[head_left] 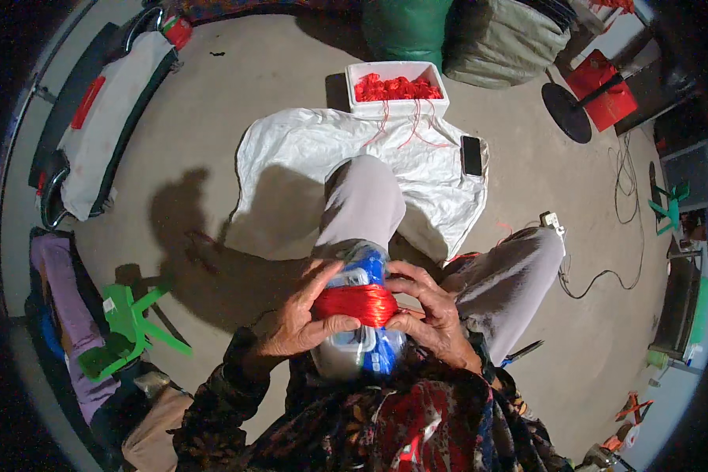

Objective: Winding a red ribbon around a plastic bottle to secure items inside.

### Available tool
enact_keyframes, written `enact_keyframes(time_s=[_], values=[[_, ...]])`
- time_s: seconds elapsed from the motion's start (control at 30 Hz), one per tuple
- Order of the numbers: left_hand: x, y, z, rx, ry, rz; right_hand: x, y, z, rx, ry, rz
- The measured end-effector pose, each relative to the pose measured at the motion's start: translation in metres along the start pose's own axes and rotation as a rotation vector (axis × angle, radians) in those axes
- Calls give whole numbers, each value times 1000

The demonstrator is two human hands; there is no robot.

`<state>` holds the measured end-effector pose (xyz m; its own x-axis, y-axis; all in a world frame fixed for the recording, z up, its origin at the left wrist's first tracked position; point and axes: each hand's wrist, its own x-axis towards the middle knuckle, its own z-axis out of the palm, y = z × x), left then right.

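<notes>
A plastic bottle (pixel 362 354) with a blue label lies across my lap, with a thick band of red thread (pixel 356 304) wound around its middle. My left hand (pixel 300 321) clasps the bottle from the left, its thumb lying under the red band. My right hand (pixel 429 311) grips the other side, fingers curled over the thread's right end. Beyond my knees a white box (pixel 397 72) full of red thread pieces stands on a white sheet (pixel 291 153), with a few red strands trailing out of it.
A black phone (pixel 471 155) lies on the sheet's right edge. A green stool (pixel 130 322) lies tipped at the left. Green and grey sacks (pixel 464 35) stand behind the box. A black round stand base (pixel 568 112), red bags and loose cables (pixel 625 185) sit on the right.
</notes>
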<state>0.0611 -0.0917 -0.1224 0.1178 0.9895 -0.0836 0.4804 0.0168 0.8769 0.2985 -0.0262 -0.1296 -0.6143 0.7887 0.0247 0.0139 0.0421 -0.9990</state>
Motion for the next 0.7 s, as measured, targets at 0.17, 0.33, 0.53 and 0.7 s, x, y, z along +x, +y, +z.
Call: enact_keyframes(time_s=[0.17, 0.33, 0.53, 0.7], values=[[-4, -2, 10, -55, 86, 35, 2, 13, -2, -68, 13, -87], [0, -2, 13, -1, 123, 47, 9, 20, 1, -118, 78, -180], [14, 6, 14, 12, 179, 74, 13, 21, 4, -71, 128, -133], [19, 6, 19, -32, 223, 57, 14, 18, 6, -60, 171, -66]])
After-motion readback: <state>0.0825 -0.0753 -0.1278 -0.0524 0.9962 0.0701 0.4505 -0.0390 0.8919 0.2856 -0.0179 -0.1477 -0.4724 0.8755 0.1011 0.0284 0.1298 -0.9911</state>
